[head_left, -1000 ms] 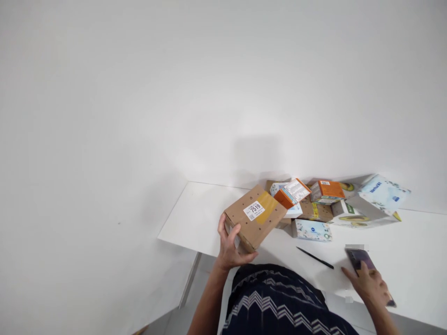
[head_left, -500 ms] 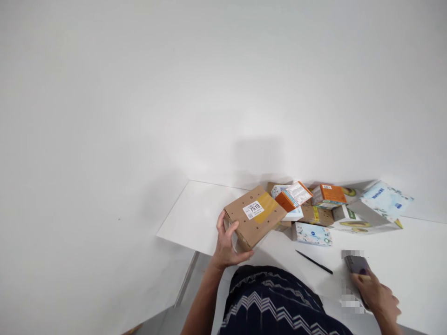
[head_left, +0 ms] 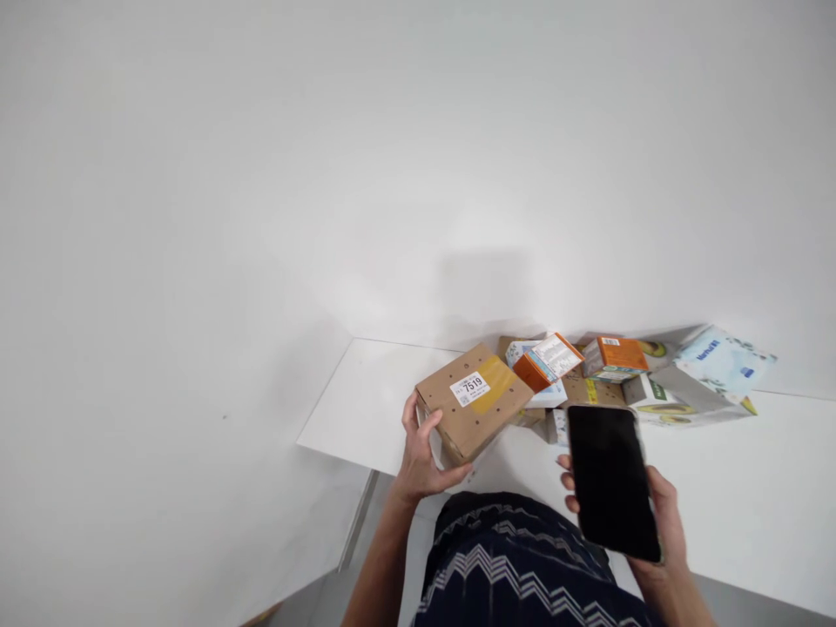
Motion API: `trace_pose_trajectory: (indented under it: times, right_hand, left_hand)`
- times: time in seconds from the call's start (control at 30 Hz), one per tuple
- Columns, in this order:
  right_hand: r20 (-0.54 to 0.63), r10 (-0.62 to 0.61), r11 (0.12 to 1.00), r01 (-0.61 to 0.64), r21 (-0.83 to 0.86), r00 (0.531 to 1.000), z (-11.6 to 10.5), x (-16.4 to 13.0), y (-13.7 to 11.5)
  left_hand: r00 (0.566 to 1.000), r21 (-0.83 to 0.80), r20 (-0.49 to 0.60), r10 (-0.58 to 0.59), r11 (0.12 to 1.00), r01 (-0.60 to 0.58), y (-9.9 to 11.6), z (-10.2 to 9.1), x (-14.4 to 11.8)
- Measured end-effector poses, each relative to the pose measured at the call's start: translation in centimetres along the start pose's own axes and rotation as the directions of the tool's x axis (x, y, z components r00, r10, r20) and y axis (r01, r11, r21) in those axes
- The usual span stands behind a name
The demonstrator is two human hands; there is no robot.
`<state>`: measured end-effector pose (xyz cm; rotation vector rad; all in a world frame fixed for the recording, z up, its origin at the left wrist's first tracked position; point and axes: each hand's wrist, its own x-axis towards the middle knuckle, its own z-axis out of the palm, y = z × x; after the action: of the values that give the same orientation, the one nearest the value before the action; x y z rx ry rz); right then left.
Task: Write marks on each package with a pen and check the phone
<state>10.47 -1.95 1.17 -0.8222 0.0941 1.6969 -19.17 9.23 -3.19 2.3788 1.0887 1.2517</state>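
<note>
My left hand (head_left: pixel 423 457) grips a brown cardboard box (head_left: pixel 470 427) by its near left corner, with the box tilted toward me. A white label reading 7519 and a strip of yellow tape show on its top, among several small holes. In my right hand (head_left: pixel 667 522) is a smartphone (head_left: pixel 614 483), its dark screen facing up toward me. The fingers wrap around both edges of the phone. Behind the phone, a white floral box (head_left: pixel 558 427) is mostly hidden. An orange and white box (head_left: pixel 549 361) leans on the pile just beyond the cardboard box.
Along the wall, the white table (head_left: pixel 353 409) carries a pile: an orange box (head_left: pixel 614 357), a taped brown carton (head_left: pixel 591 390), an avocado-print box (head_left: pixel 653 396) and a light blue floral pack (head_left: pixel 724 361). The table's left edge lies beyond my left hand.
My right hand has lifted the phone from the table's right side and moved it left, turning its screen to me. It now covers where the black pen lay. The left hand barely moved.
</note>
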Motion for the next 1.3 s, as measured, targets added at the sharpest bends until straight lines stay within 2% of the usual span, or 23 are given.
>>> trace_pose_trajectory:
  times: [0.07, 0.17, 0.27, 0.37, 0.5, 0.73, 0.87, 1.0, 1.3]
  right_hand:
    - [0.161, 0.118, 0.993, -0.12, 0.002, 0.98, 3.0, 0.3, 1.0]
    - [0.31, 0.223, 0.975, -0.217, -0.052, 0.924, 6.9, 1.0, 1.9]
    - [0.377, 0.264, 0.964, -0.253, -0.08, 0.888, 9.6, 2.0, 2.6]
    - [0.406, 0.277, 0.959, -0.276, -0.062, 0.871, 11.0, 2.7, 3.4]
    - [0.427, 0.26, 0.964, -0.262, -0.057, 0.866, 11.4, 3.1, 4.2]
    - [0.421, 0.246, 0.967, -0.253, -0.038, 0.873, 11.3, 3.1, 4.0]
    - [0.431, 0.268, 0.961, -0.273, -0.052, 0.862, 11.5, 3.1, 4.2]
    - [0.44, 0.237, 0.969, -0.24, -0.049, 0.866, 11.5, 3.5, 4.5]
    - [0.47, 0.278, 0.959, -0.273, -0.08, 0.838, 11.2, 3.9, 4.7]
  left_hand:
    - [1.0, 0.004, 0.003, 0.005, 1.0, -0.005, 0.1, 0.0, 0.0]
    - [1.0, 0.014, 0.005, 0.004, 1.0, -0.004, 0.2, 0.0, 0.0]
    - [1.0, 0.034, 0.005, -0.012, 0.999, 0.012, 0.2, 0.1, -0.1]
    - [1.0, 0.038, -0.005, -0.019, 0.999, 0.019, 0.2, 0.3, -0.3]
    - [1.0, 0.042, -0.019, -0.019, 0.999, 0.02, 0.2, 0.4, -0.4]
    - [0.999, 0.072, -0.038, -0.007, 0.997, 0.01, 0.1, 0.5, -0.5]
    - [1.0, 0.041, -0.025, -0.009, 0.999, 0.01, 0.2, 0.5, -0.5]
    - [1.0, 0.012, -0.021, -0.019, 1.0, 0.02, 0.1, 0.5, -0.6]
    - [1.0, 0.059, -0.021, 0.009, 0.998, -0.008, 0.3, 0.4, -0.5]
